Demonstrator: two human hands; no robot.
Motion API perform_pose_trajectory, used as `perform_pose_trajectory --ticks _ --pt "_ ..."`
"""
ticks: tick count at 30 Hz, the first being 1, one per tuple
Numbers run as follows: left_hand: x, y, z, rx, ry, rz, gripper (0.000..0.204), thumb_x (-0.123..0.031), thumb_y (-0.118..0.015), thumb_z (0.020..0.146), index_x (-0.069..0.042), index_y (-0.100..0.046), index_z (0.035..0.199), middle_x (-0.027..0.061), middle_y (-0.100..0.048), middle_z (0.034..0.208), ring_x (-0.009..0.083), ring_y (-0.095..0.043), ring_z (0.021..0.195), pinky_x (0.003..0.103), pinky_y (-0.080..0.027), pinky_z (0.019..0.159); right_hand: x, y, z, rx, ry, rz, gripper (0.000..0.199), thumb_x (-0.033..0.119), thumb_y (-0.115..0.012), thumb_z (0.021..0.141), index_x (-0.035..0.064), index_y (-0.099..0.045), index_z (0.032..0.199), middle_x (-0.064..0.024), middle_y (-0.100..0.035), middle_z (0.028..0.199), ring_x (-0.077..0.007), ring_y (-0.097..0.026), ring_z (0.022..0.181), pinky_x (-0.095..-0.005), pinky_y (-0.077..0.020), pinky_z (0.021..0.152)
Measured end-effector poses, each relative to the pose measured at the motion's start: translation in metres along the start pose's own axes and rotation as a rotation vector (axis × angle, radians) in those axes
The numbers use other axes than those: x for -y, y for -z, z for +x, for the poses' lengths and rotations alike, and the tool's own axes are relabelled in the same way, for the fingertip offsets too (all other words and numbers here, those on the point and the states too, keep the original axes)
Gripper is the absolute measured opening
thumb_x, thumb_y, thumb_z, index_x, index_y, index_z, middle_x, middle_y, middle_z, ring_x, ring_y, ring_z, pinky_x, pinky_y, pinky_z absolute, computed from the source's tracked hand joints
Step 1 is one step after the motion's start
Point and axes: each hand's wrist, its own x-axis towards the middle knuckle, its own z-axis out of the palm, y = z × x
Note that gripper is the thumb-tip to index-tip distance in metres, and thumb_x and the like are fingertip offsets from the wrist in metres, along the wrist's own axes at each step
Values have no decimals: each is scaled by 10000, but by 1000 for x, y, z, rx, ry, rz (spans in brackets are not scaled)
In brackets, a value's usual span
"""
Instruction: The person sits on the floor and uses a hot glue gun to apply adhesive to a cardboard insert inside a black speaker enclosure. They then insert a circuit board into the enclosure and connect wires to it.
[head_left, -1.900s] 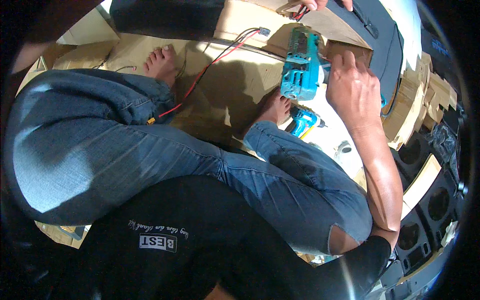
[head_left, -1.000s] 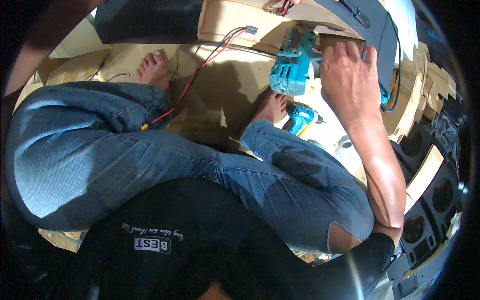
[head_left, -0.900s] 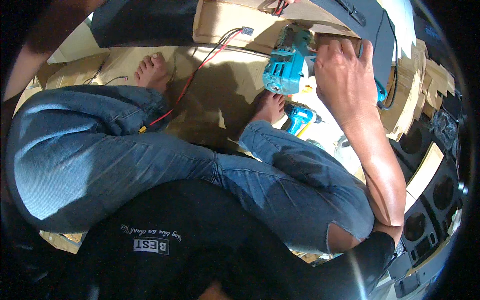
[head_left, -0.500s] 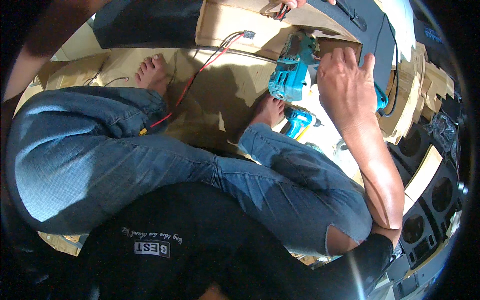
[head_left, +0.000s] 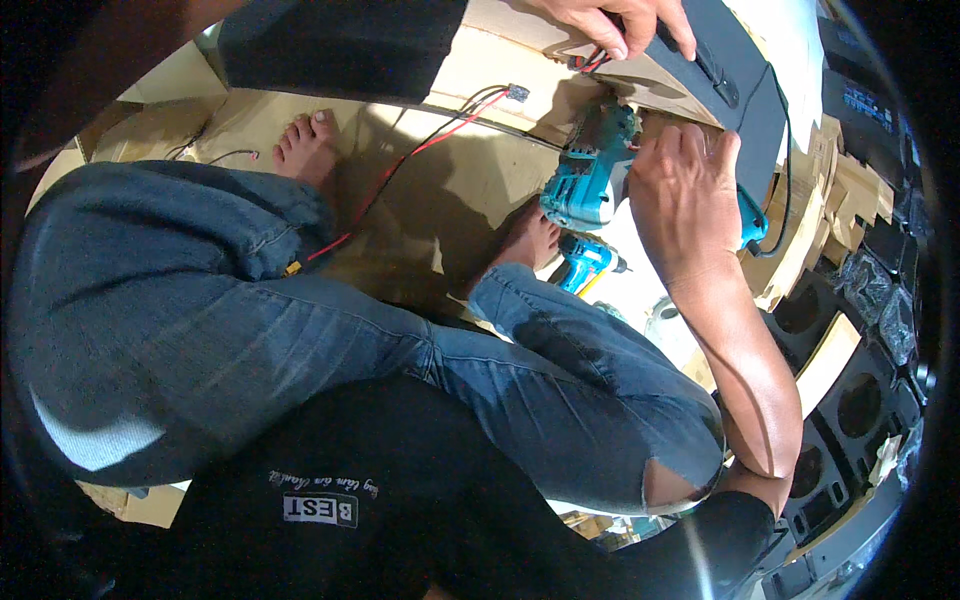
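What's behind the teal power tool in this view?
Around the teal power tool show the tan panel and a bare foot. Whatever lies directly behind its body is covered; the right hand hides part of the tool too.

- Black shirt [head_left: 440,480], pale rectangular print [head_left: 320,509] and white script [head_left: 325,477] toward seven o'clock
- Short right sleeve [head_left: 735,515], four o'clock
- Faded blue jeans [head_left: 320,320], torn knee [head_left: 668,485] between four and five
- Bare left foot [head_left: 303,148] near ten, right foot [head_left: 533,243] past one
- Bare right hand [head_left: 690,205], two o'clock

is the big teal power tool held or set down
Held: the right hand grips the teal power tool, its corded end showing beyond.
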Motion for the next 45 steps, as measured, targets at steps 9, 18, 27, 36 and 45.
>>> perform_pose_trajectory --ticks 9,18,27,36,45 --pt "-13 -3 -4 -128 91 -86 608 -514 -289 1042 -94 -526 1412 152 -583 1423 340 -523 1339 523 -357 1130 -9 7 -1 104 39 -12 135 123 -631 889 82 -754 927 -39 -634 860 -191 -610 953 -466 -393 936" --pt "-8 -6 -3 -109 22 33 631 -511 -256 1045 -81 -519 1424 161 -565 1457 354 -523 1347 524 -359 1131 -8 10 4 67 19 -9 130 113 -638 880 55 -748 919 -55 -633 864 -205 -615 958 -467 -398 930" --pt "-19 2 -7 -116 96 -101 657 -530 -248 1045 -76 -520 1434 164 -568 1454 341 -507 1362 511 -333 1142 -8 6 0 47 22 -8 147 149 -627 892 92 -763 894 -31 -628 816 -200 -600 904 -449 -379 923" --pt "-3 -18 -1 -120 -7 31 556 -452 -279 1081 -70 -443 1451 169 -521 1484 392 -497 1360 584 -392 1100 -9 3 0 122 34 -89 141 181 -647 894 113 -768 915 -4 -619 847 -177 -584 921 -518 -369 975" --pt "-10 3 -3 -61 105 -66 640 -501 -232 1070 -69 -472 1477 173 -504 1517 364 -462 1400 544 -317 1162 -8 22 -22 -14 -63 91 133 95 -633 856 81 -663 984 -54 -599 929 -215 -604 1006 -470 -404 975"
